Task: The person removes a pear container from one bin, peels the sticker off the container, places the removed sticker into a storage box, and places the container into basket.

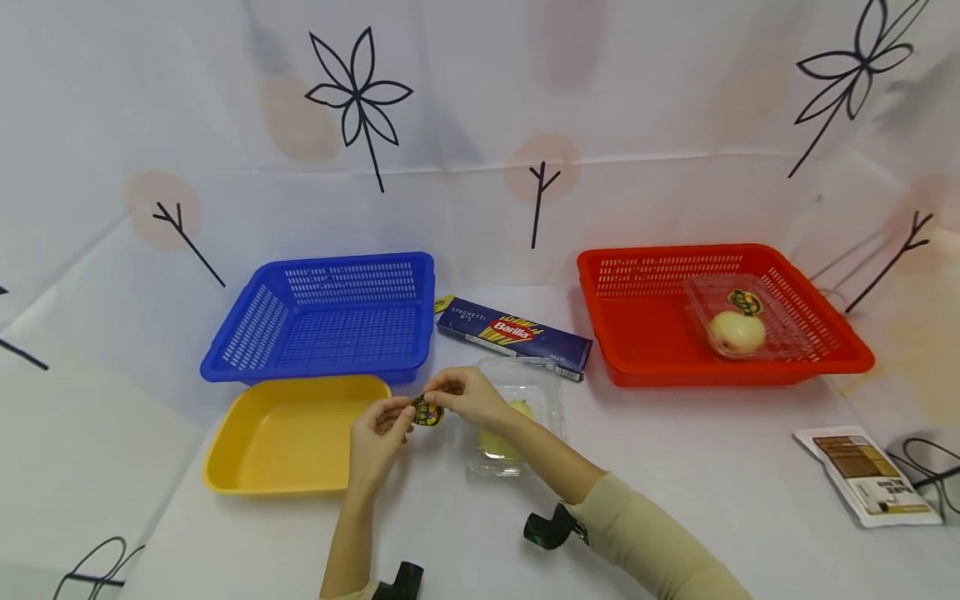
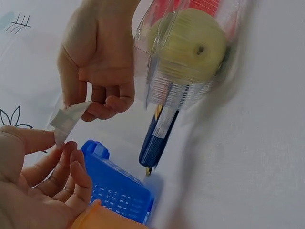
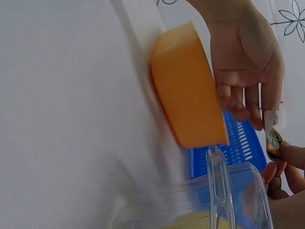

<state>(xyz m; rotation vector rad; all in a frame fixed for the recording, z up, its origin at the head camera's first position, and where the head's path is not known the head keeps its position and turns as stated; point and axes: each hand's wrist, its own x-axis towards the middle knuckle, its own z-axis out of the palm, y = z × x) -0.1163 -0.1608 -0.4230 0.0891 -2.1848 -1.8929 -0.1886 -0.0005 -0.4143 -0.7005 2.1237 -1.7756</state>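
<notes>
A small black, yellow and green sticker (image 1: 428, 411) is held between both hands, above the table. Thumb and fingers of my left hand (image 1: 378, 437) pinch it at its left edge; in the left wrist view its pale back (image 2: 69, 121) faces the camera. My right hand (image 1: 468, 398) pinches the sticker's other side. Under the right wrist lies a clear plastic container (image 1: 551, 396) with a pale yellow-green fruit (image 2: 193, 45) inside. The right forearm partly covers this container in the head view.
A yellow tub (image 1: 285, 437) stands left of the hands, with a blue basket (image 1: 345, 329) behind. A spaghetti box (image 1: 513, 333) lies at centre back. The red basket (image 1: 645, 333) contains another clear box (image 1: 708, 292), stickered, with a round pale item. A pouch (image 1: 870, 475) lies far right.
</notes>
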